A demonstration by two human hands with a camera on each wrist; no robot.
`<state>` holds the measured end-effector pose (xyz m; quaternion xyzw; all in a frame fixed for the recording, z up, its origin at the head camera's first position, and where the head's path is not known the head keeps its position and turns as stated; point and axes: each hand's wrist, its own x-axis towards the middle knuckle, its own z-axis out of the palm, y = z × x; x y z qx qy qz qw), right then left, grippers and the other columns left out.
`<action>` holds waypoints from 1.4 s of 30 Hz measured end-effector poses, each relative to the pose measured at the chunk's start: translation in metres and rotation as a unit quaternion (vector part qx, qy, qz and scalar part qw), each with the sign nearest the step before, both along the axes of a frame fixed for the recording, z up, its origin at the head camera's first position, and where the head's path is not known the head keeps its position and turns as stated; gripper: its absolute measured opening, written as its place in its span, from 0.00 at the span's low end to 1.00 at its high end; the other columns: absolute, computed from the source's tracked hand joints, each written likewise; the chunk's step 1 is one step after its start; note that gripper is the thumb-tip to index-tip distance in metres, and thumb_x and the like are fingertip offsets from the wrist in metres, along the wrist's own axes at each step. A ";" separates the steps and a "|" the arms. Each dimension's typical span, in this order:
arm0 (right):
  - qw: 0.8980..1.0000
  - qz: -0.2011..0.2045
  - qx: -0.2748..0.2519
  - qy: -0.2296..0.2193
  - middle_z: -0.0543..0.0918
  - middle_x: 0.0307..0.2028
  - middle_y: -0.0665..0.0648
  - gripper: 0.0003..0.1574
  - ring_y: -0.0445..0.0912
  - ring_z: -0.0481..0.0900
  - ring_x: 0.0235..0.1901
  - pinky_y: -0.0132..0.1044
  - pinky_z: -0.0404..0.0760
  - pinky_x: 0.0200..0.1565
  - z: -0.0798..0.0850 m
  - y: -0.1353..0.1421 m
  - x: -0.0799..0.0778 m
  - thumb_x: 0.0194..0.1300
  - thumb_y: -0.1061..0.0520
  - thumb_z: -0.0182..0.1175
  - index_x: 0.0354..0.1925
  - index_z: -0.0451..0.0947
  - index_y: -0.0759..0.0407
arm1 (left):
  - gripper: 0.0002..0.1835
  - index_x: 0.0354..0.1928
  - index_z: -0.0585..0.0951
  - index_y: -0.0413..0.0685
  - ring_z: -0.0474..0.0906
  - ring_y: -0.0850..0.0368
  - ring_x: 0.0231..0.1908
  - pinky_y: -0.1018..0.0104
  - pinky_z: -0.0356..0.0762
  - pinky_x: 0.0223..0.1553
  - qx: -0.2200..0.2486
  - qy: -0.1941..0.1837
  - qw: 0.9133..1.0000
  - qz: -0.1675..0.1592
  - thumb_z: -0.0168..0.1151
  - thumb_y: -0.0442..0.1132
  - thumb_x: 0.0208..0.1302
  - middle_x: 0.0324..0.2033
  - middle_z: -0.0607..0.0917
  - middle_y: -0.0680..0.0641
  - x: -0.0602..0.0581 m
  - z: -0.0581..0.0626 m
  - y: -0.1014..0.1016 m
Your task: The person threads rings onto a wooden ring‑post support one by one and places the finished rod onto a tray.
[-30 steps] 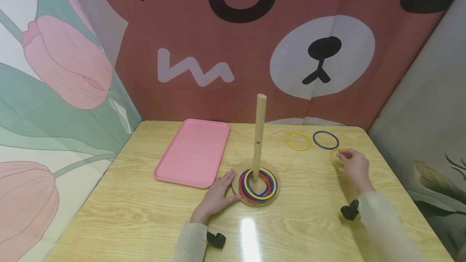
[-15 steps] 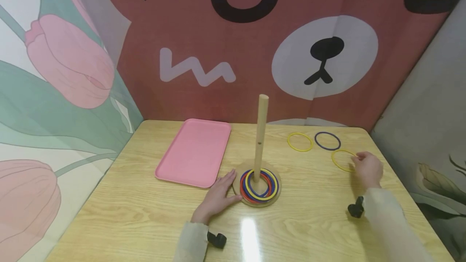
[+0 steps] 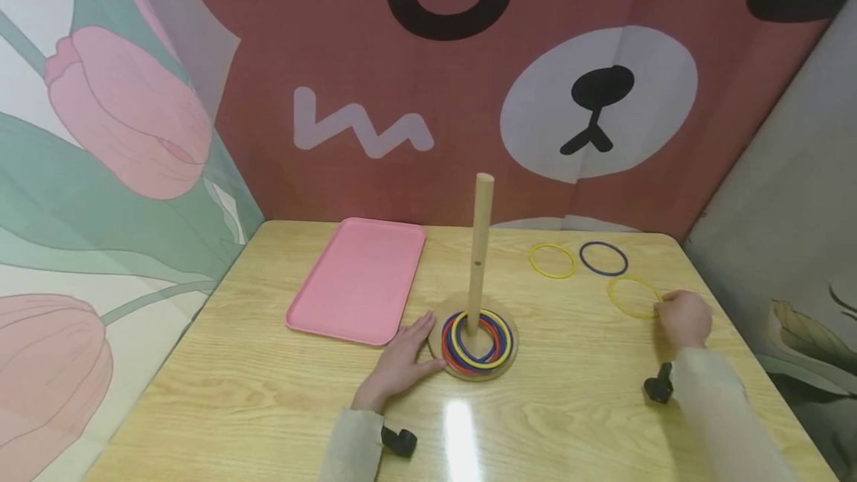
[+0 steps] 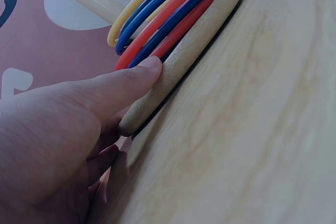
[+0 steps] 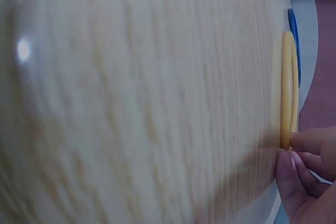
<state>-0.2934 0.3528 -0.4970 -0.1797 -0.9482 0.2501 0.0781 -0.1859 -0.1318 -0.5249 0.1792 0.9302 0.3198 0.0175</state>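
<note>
Right hand (image 3: 684, 316) has thumb and fingertips pinched together on the near right edge of a yellow ring (image 5: 286, 85), way over on the right side of the surface (image 3: 569, 407). Can't really tell if that ring's lying totally flat or tipped up a bit. Left hand (image 3: 402, 359) is open with the fingers pretty straight, resting against the left side of a round wooden base (image 3: 457, 301), thumb on the rim. It's not gripping a ring, though I can't tell if the thumb touches the lowest one.

Upright wooden peg (image 3: 480, 251) stands on that base, with a loose stack of red, blue and yellow rings (image 4: 157, 22) around its foot.

Just behind the pinched ring there's a blue ring (image 3: 603, 242), and a second yellow ring (image 3: 550, 245) left of that. Pink tray (image 3: 358, 281) sits left of the peg, and a bear-print backdrop (image 3: 462, 88) hangs behind it all.
</note>
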 end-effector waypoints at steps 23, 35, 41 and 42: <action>0.992 0.064 -0.107 -0.033 0.85 0.43 0.72 0.22 0.36 0.80 0.19 0.27 0.78 0.24 0.006 -0.026 0.010 0.64 0.59 0.56 0.49 0.78 0.76 | 0.46 0.74 0.56 0.45 0.53 0.48 0.75 0.48 0.48 0.76 -0.006 0.001 1.000 -0.002 0.61 0.60 0.61 0.75 0.56 0.46 -0.001 0.000 0.000; 0.979 0.082 -0.186 0.015 0.86 0.43 0.69 0.22 0.29 0.80 0.24 0.29 0.87 0.31 0.035 -0.051 0.018 0.67 0.58 0.58 0.53 0.77 0.75 | 0.46 0.74 0.57 0.45 0.52 0.48 0.75 0.48 0.48 0.76 -0.002 -0.001 1.000 -0.002 0.61 0.60 0.61 0.75 0.56 0.47 -0.001 -0.001 -0.001; 0.963 0.112 -0.243 0.040 0.84 0.32 0.43 0.26 0.22 0.78 0.26 0.25 0.86 0.35 0.064 -0.071 0.025 0.68 0.55 0.58 0.56 0.74 0.75 | 0.46 0.74 0.57 0.46 0.52 0.48 0.75 0.48 0.48 0.76 -0.004 0.001 1.000 -0.001 0.61 0.61 0.61 0.75 0.56 0.47 -0.002 -0.002 -0.001; 0.960 0.117 -0.251 0.044 0.82 0.31 0.39 0.27 0.22 0.78 0.26 0.24 0.86 0.36 0.069 -0.074 0.026 0.68 0.54 0.58 0.56 0.74 0.75 | 0.46 0.74 0.57 0.45 0.52 0.48 0.75 0.48 0.48 0.76 -0.005 0.001 1.000 0.000 0.60 0.61 0.61 0.75 0.56 0.47 -0.002 -0.002 -0.001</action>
